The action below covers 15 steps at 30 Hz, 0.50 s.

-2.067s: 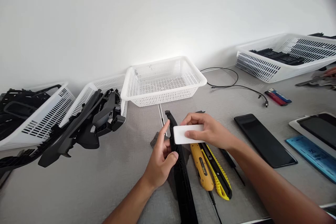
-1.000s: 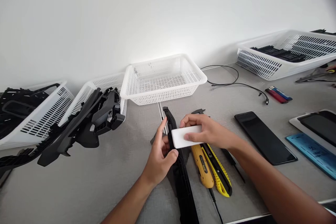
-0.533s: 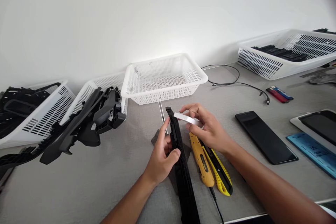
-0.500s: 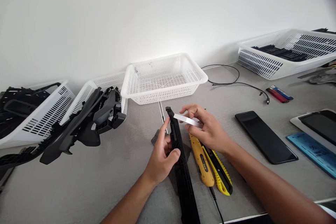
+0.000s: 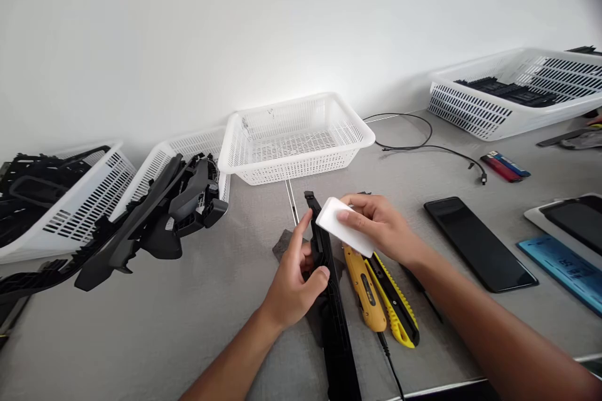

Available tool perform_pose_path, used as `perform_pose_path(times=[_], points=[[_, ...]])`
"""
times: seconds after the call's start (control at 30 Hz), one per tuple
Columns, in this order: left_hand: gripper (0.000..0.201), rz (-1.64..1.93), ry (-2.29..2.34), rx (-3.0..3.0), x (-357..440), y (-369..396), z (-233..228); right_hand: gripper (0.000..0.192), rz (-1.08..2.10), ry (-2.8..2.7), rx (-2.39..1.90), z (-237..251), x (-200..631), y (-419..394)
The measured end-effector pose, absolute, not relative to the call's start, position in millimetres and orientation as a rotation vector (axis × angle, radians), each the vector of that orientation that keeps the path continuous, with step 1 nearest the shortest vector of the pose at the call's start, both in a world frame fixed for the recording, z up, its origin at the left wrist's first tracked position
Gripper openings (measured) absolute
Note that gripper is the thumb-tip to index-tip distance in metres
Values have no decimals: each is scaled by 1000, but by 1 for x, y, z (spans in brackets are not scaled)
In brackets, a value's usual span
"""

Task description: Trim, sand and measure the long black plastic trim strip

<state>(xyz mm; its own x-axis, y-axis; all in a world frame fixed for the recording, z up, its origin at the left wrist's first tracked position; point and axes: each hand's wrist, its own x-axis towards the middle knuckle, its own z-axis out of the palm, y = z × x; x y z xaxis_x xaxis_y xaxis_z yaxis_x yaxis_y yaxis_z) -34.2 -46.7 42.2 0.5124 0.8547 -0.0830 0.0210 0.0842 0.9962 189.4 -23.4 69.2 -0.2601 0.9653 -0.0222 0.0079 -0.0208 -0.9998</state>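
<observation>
My left hand (image 5: 296, 282) is closed around a long black plastic trim piece (image 5: 336, 326), thumb on one side and fingers on the other. The piece runs from the table's front edge up toward the middle, its narrow end pointing away. In my right hand (image 5: 376, 225) is a flat white block with rounded corners (image 5: 345, 225), pinched between thumb and fingers. Its left edge is against or just over the trim piece near the far end; whether they touch I cannot tell. Under the block lie a yellow corded tool (image 5: 367, 294) and a yellow-black utility knife (image 5: 395, 304).
A white basket (image 5: 296, 172) stands at the back. To the left, baskets hold black plastic parts (image 5: 136, 225). Rightward are a black phone (image 5: 480, 244), a blue phone-shaped panel (image 5: 564, 269), lighters (image 5: 505, 166), a black cable (image 5: 427, 138) and another basket (image 5: 470, 116) with black parts.
My right hand has turned the white block from edge-on to showing its broad face, its thumb now on top. My left hand keeps its hold on the trim piece.
</observation>
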Motion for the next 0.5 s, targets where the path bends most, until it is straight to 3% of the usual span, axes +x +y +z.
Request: perform_pose_path(times=[0.2,0.5], points=[[98,713,804,1404,-34,-49,38,59,1387,-1281,-1187,65,190,-20],[101,687,818,1386,-34,-49,40,55,1357,-1300,-1213,67,192,-19]])
